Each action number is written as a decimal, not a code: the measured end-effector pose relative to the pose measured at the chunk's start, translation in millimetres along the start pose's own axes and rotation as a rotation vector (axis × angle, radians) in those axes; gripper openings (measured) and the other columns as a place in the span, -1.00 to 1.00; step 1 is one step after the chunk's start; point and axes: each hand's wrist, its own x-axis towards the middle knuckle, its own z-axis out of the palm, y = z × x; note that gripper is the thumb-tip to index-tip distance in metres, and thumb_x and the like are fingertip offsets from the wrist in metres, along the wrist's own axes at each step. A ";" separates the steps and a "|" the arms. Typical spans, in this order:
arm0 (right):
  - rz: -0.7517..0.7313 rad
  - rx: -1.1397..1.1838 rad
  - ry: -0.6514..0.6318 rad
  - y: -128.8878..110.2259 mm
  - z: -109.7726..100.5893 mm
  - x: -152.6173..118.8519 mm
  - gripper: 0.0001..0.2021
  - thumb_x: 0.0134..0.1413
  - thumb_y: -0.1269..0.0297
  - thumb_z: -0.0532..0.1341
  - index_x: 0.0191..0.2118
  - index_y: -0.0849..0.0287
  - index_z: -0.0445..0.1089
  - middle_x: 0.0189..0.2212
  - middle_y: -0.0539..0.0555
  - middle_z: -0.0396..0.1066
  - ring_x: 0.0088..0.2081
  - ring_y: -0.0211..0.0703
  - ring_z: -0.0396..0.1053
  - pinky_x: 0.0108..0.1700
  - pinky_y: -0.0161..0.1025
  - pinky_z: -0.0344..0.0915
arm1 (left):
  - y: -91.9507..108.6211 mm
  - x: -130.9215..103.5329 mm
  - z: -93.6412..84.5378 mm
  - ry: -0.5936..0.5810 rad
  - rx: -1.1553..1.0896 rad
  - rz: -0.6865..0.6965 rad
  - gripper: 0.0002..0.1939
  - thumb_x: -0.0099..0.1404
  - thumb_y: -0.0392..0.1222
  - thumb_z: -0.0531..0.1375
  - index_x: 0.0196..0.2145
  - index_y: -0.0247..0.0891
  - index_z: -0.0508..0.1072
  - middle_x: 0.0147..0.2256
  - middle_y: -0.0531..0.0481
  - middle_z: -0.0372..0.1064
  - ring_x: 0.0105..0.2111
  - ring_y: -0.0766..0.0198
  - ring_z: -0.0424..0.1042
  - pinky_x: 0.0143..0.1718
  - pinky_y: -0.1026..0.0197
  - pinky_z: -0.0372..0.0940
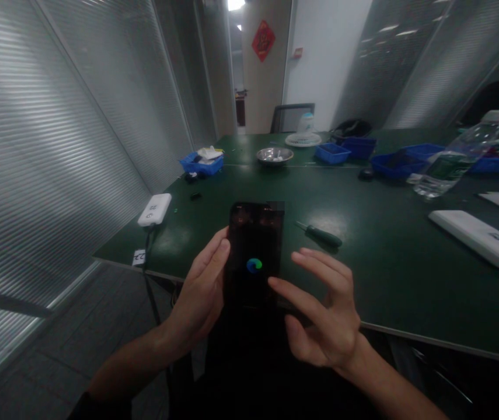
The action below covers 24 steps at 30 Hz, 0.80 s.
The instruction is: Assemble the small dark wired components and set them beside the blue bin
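A smartphone [255,239] with a dark screen and a blue-green ring lit on it is held upright at the near table edge. My left hand [205,280] is closed round the phone's left side, thumb along its edge. At the phone's lower right is my right hand [325,309], holding nothing, fingers spread. Its index fingertip is at the screen's right side; whether it touches the glass I cannot tell. A green-handled screwdriver [323,236] lies on the table just beyond my right hand.
On the green table [214,233] lie a white power bank [155,209] with a cable at left and another white power bank [481,236] at right. Farther back are a metal bowl [274,156], blue trays [332,153] and a tilted plastic bottle [454,160].
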 end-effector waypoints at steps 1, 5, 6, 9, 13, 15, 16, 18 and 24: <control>0.008 0.001 -0.007 0.3 0.0 -0.1 -0.60 0.13 0.39 0.21 0.09 0.18 0.52 0.23 0.27 0.28 0.21 0.31 0.34 0.13 0.26 0.43 | -0.2 -0.1 0.4 0.004 0.004 0.005 -0.55 0.54 -0.03 0.21 0.30 -0.14 0.45 0.15 -0.15 0.50 0.20 -0.01 0.45 0.25 0.00 0.31; 0.124 -0.073 -0.046 18.7 -9.8 1.0 -0.58 0.18 0.42 0.23 0.15 0.12 0.51 0.23 0.24 0.30 0.20 0.28 0.35 0.16 0.28 0.41 | 4.0 7.7 -5.9 0.057 0.037 0.015 -0.52 0.52 -0.04 0.22 0.31 -0.19 0.44 0.15 -0.19 0.50 0.21 -0.04 0.44 0.25 -0.02 0.33; 0.179 -0.110 -0.071 29.8 -15.6 1.5 -0.58 0.21 0.41 0.23 0.17 0.08 0.50 0.23 0.23 0.32 0.19 0.27 0.36 0.16 0.28 0.41 | 6.9 13.9 -12.0 0.094 0.051 0.020 -0.51 0.51 -0.05 0.24 0.31 -0.21 0.44 0.14 -0.20 0.51 0.20 -0.04 0.46 0.24 -0.03 0.35; 0.288 -0.205 -0.312 77.5 -37.1 2.0 -0.64 0.32 0.29 0.22 0.19 0.05 0.48 0.20 0.23 0.38 0.18 0.24 0.37 0.13 0.26 0.43 | 19.5 46.0 -44.9 0.233 0.113 0.029 -0.53 0.46 -0.14 0.27 0.27 -0.28 0.47 0.09 -0.20 0.55 0.11 -0.03 0.53 0.16 0.01 0.43; 0.384 -0.323 -0.635 144.4 -53.3 -1.1 -0.50 0.38 0.06 0.20 0.32 0.13 0.35 0.18 0.29 0.41 0.15 0.25 0.41 0.16 0.25 0.42 | 40.6 98.6 -106.9 0.390 0.192 -0.021 -0.71 0.47 -0.34 0.18 0.09 -0.33 0.54 -0.12 -0.12 0.62 -0.18 0.14 0.63 -0.15 0.21 0.54; 0.428 -0.298 -0.754 166.1 -51.8 -2.5 -0.44 0.37 -0.03 0.20 0.35 0.13 0.32 0.11 0.28 0.45 0.06 0.21 0.47 0.05 0.16 0.48 | 52.1 113.1 -132.6 0.458 0.183 -0.110 -0.76 0.47 -0.34 0.18 0.04 -0.33 0.53 -0.28 -0.07 0.60 -0.37 0.21 0.61 -0.35 0.27 0.53; 0.437 -0.278 -0.795 173.5 -49.9 -2.6 -0.46 0.37 -0.05 0.19 0.31 0.13 0.36 0.06 0.27 0.48 0.03 0.20 0.48 0.00 0.12 0.50 | 57.7 116.1 -142.4 0.482 0.169 -0.162 -0.78 0.47 -0.34 0.18 0.02 -0.33 0.53 -0.34 -0.05 0.58 -0.44 0.22 0.58 -0.42 0.28 0.51; 0.438 -0.228 -0.862 182.9 -45.9 -1.6 -0.56 0.40 -0.01 0.14 0.19 0.14 0.46 0.00 0.24 0.50 -0.05 0.13 0.51 -0.07 0.04 0.50 | 67.0 116.0 -155.6 0.510 0.131 -0.260 -0.82 0.48 -0.33 0.16 -0.02 -0.36 0.51 -0.41 -0.04 0.54 -0.53 0.24 0.54 -0.52 0.27 0.47; 0.398 -0.222 -0.922 196.5 -44.3 0.6 -0.64 0.39 0.08 0.12 0.12 0.14 0.47 0.01 0.23 0.49 -0.10 0.06 0.51 -0.10 -0.02 0.48 | 76.3 111.4 -162.0 0.375 0.167 -0.347 -0.87 0.45 -0.28 0.22 -0.09 -0.37 0.51 -0.38 -0.08 0.54 -0.52 0.23 0.52 -0.48 0.26 0.44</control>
